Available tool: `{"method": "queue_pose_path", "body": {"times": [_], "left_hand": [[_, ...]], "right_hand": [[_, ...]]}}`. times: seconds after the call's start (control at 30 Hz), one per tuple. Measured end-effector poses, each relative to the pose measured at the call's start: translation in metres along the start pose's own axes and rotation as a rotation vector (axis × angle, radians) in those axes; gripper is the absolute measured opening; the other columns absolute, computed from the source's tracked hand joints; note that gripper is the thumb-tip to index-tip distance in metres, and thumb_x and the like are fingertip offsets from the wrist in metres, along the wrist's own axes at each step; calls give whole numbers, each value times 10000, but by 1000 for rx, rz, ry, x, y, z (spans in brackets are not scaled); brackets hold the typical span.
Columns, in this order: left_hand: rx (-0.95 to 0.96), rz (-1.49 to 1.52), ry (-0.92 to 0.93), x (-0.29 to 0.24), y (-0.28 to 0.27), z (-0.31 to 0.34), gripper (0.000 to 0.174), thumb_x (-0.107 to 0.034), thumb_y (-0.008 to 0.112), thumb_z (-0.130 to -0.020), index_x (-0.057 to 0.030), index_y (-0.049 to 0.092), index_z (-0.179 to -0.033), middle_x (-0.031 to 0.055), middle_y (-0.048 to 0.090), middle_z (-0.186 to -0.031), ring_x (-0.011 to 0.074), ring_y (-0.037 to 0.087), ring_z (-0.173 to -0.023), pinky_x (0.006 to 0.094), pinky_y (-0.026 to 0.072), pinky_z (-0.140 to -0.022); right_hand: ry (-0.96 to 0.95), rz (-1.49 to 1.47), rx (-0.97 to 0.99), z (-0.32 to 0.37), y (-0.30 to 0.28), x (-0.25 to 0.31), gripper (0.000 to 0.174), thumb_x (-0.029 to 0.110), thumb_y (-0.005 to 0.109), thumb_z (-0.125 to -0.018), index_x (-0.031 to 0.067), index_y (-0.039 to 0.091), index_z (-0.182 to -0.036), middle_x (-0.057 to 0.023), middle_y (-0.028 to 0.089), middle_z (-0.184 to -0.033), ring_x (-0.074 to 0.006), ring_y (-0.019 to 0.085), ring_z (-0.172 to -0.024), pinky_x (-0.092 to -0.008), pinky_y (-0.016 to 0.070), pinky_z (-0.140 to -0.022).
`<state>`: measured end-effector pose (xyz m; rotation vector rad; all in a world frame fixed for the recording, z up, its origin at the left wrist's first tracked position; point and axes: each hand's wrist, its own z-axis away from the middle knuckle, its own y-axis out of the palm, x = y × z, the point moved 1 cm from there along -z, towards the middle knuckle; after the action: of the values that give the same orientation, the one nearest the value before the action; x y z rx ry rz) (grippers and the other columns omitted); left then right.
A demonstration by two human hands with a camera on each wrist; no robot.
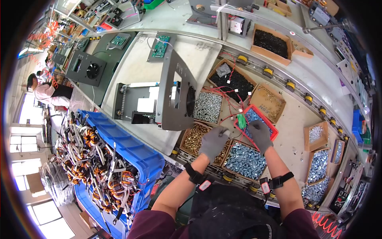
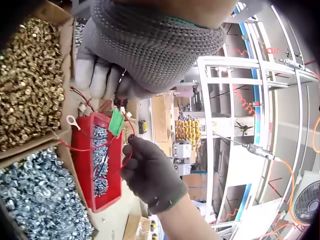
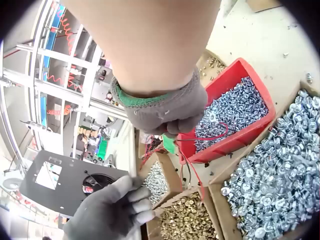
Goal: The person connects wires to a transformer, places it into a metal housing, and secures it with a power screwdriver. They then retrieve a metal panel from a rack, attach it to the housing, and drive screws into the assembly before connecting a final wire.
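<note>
My gloved right hand [image 1: 259, 135] pinches a bundle of thin red and black wires [image 2: 82, 149] above a red bin [image 1: 274, 133] of small screws. A flat green piece [image 2: 116, 121] sits among these wires, close to the right fingertips, and a pale ring terminal [image 2: 72, 121] shows at one end. My gloved left hand [image 1: 215, 141] is over the box of brass-coloured screws [image 1: 194, 139]. Its fingers [image 3: 141, 206] are loosely bent, with nothing visible between them in the right wrist view.
A box of silvery screws [image 1: 244, 159] stands nearest me. Behind are boxes of small silver parts [image 1: 207, 106] and black parts [image 1: 238, 81]. To the left stand a grey metal housing with a fan [image 1: 175, 91] and a blue crate [image 1: 153, 161] full of cabled coils.
</note>
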<state>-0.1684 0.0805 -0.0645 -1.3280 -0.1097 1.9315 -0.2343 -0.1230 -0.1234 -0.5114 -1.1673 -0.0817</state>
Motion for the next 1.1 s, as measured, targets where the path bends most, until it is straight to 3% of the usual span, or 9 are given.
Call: {"method": "queue_pose_path", "body": {"times": [0.23,0.3,0.4,0.5,0.57,0.73,0.93,1.0,1.1], "left_hand": [[90,198,305,-26,41,-52,522,-214,630,-847,-12,454,-1295,97,622,-1042,175,611,-874,297,486,-784],[521,817,-60,-39,43,-53,466,-153,603,-849,-1,466,-1267,56,602,-962,144,604,-854,283,489,-776],[504,801,7,-65,44,-37,377,-92,575,-843,-4,508,-1203,37,584,-920,124,595,-821,268,498,-755],[491,780,65,-76,45,-22,326,-54,574,-832,-7,542,-1153,40,582,-911,122,590,-810,264,503,-740],[496,723,171,-76,49,-12,323,-35,577,-830,-1,543,-1149,39,580,-910,117,590,-813,256,501,-737],[181,339,383,-86,52,24,298,2,568,-831,-19,568,-1128,9,575,-853,82,548,-733,236,475,-670],[-215,315,216,-63,25,9,260,-28,585,-829,-56,619,-1085,41,588,-879,118,559,-760,253,477,-693],[-648,-651,498,-70,18,13,232,-120,626,-831,-87,651,-1059,107,590,-962,204,578,-868,307,480,-774],[-309,-229,811,-113,23,28,225,-210,660,-822,-101,677,-1018,148,574,-1037,268,560,-961,341,462,-843]], "right_hand": [[-124,-128,42,46,-26,54,57,65,573,-850,24,585,-887,-42,572,-753,-112,543,-704,-271,462,-658],[-70,-135,72,51,-37,53,85,92,582,-843,24,581,-895,-67,590,-779,-156,575,-706,-294,472,-664],[-251,106,229,59,-54,67,187,147,609,-810,24,573,-947,-133,611,-817,-284,604,-751,-345,485,-692],[-290,123,-219,60,-63,75,181,146,610,-816,29,576,-949,-127,614,-814,-262,610,-748,-341,486,-687],[-228,35,-126,60,-62,69,188,148,617,-815,25,576,-952,-127,618,-810,-251,607,-737,-340,485,-680],[-151,25,-103,76,-63,65,159,127,611,-838,15,566,-940,-113,616,-780,-175,588,-687,-317,473,-627],[-87,-527,-468,103,-102,75,112,57,524,-874,36,555,-980,0,547,-753,-52,472,-590,-230,398,-502],[-150,-529,-337,118,-110,87,164,75,507,-889,31,561,-1037,-4,558,-794,-38,468,-612,-214,406,-527],[-139,-413,-93,133,-109,92,219,104,510,-903,18,555,-1099,-9,573,-816,-43,490,-640,-211,421,-557]]}}
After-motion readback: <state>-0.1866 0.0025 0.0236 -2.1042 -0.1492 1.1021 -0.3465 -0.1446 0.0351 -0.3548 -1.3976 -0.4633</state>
